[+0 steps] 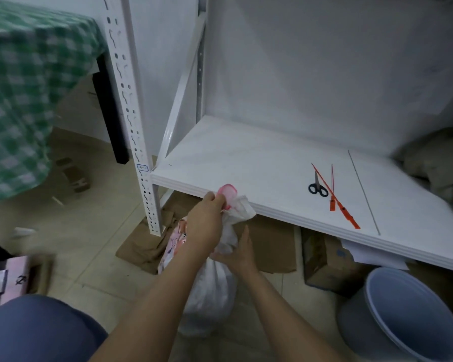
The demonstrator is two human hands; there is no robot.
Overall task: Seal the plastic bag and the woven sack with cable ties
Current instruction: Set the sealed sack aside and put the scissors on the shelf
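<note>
Presently the left hand (207,220) pinches the gathered top of the plastic bag (212,291) between curled fingers. Below, the right hand (237,254) curls round its neck.

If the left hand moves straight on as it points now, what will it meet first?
Probably the shelf front edge, just beyond the left hand gripping the bag top; depth is unclear.
</note>
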